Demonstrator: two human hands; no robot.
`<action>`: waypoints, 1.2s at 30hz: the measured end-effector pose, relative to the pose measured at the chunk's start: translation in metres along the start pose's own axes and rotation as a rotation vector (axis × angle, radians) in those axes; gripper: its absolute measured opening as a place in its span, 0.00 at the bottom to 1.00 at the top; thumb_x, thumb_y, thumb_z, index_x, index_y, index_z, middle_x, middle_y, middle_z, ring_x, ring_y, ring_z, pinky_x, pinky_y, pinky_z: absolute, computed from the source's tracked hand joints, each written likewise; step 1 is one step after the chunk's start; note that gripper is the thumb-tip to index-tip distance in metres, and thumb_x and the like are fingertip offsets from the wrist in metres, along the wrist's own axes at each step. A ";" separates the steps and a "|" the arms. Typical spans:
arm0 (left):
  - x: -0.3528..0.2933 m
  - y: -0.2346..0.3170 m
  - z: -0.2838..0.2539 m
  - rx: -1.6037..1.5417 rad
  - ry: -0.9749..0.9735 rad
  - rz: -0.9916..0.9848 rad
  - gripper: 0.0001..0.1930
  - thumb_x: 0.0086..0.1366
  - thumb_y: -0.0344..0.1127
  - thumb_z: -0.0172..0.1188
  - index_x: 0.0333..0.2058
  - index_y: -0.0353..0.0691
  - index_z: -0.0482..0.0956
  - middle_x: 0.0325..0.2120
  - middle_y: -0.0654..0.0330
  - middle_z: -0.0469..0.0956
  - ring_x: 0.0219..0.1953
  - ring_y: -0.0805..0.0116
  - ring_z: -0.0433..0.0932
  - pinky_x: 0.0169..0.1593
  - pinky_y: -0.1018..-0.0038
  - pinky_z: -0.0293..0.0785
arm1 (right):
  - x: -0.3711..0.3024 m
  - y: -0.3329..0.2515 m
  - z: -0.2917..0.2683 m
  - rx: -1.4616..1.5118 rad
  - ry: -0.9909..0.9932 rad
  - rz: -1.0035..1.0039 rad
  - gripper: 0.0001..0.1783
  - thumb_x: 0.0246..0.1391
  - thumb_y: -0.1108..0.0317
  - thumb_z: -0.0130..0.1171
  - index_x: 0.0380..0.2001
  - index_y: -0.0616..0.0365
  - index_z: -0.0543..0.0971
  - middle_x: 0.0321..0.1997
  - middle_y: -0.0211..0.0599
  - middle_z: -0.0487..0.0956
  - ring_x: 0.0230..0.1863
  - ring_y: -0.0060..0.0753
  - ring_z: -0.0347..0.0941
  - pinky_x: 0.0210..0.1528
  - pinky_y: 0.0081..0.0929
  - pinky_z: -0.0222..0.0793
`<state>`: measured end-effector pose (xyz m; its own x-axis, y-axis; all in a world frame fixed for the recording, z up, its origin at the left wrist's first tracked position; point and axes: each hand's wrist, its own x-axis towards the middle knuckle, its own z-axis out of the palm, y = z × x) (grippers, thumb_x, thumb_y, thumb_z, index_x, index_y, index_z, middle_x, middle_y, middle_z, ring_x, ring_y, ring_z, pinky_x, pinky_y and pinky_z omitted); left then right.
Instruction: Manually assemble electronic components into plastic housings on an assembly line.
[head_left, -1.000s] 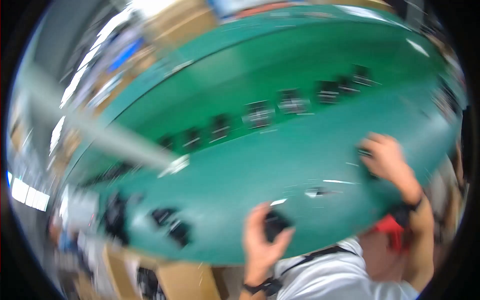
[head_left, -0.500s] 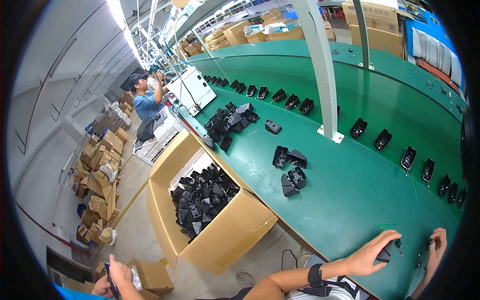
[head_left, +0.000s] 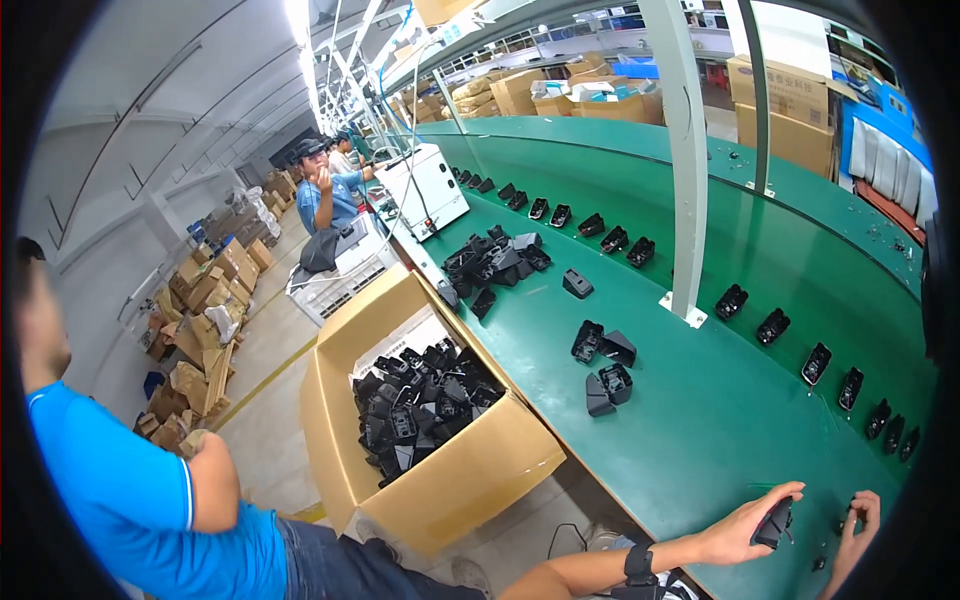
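Observation:
At the lower right, my left hand (head_left: 738, 532) is closed on a black plastic housing (head_left: 772, 522) above the green bench (head_left: 690, 480). A dark band circles my left wrist. To its right my right hand (head_left: 858, 535) has its fingers curled together around something small and dark that I cannot make out. A small black part (head_left: 820, 563) lies on the bench between my hands. Several black housings, such as one with a pale rim (head_left: 817, 363), stand in a line along the bench's far side. Nearer, two small groups of black housings (head_left: 600, 345) rest on the bench.
A large open cardboard box (head_left: 490, 465) full of black housings stands against the bench. Behind it are a heap of housings (head_left: 490, 260) and a white machine (head_left: 425, 190). A metal post (head_left: 688, 200) rises from the bench. A person in blue (head_left: 130, 490) stands at the left.
My view has shifted, so bench things appear farther right. The person at the left has come further into view. The housing in my left hand has turned, showing more of its side.

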<state>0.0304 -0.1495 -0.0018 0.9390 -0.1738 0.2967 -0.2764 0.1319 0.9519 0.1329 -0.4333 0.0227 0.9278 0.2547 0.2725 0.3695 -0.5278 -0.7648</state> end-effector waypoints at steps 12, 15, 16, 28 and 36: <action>0.003 -0.005 0.005 -0.291 -0.092 -0.129 0.44 0.51 0.21 0.62 0.66 0.43 0.52 0.59 0.56 0.61 0.55 0.66 0.68 0.56 0.71 0.67 | -0.025 -0.095 0.063 0.031 -0.112 -0.273 0.05 0.44 0.77 0.56 0.28 0.61 0.73 0.35 0.43 0.73 0.39 0.39 0.70 0.45 0.32 0.64; 0.002 -0.004 -0.001 -0.586 -0.078 -0.137 0.40 0.58 0.27 0.63 0.66 0.42 0.51 0.57 0.57 0.63 0.57 0.69 0.66 0.59 0.69 0.65 | -0.033 -0.097 0.071 0.127 -0.069 -0.246 0.05 0.47 0.76 0.58 0.29 0.62 0.73 0.34 0.43 0.74 0.38 0.38 0.70 0.44 0.31 0.65; 0.001 -0.003 -0.003 -0.702 -0.094 -0.196 0.38 0.62 0.31 0.63 0.66 0.41 0.50 0.56 0.57 0.64 0.60 0.69 0.64 0.62 0.67 0.61 | -0.033 -0.096 0.075 0.131 -0.073 -0.242 0.05 0.47 0.76 0.58 0.29 0.62 0.73 0.34 0.43 0.74 0.38 0.38 0.70 0.44 0.31 0.65; -0.003 0.018 -0.012 -0.599 0.114 -0.549 0.40 0.70 0.69 0.26 0.32 0.39 0.79 0.21 0.60 0.81 0.21 0.74 0.78 0.25 0.81 0.71 | -0.028 -0.131 0.080 0.028 0.024 -0.364 0.06 0.43 0.69 0.66 0.25 0.59 0.80 0.36 0.45 0.80 0.37 0.42 0.77 0.37 0.33 0.73; 0.019 0.047 -0.031 -0.633 0.153 -0.550 0.48 0.63 0.76 0.22 0.44 0.31 0.71 0.24 0.52 0.78 0.20 0.59 0.79 0.22 0.69 0.78 | 0.010 -0.155 0.076 0.182 -0.077 -0.491 0.10 0.38 0.76 0.68 0.29 0.57 0.83 0.47 0.38 0.79 0.48 0.44 0.77 0.49 0.35 0.72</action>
<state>0.0419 -0.1167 0.0462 0.9360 -0.2454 -0.2523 0.3509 0.5961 0.7221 0.0808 -0.2871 0.0994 0.6387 0.4991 0.5857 0.7385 -0.1838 -0.6487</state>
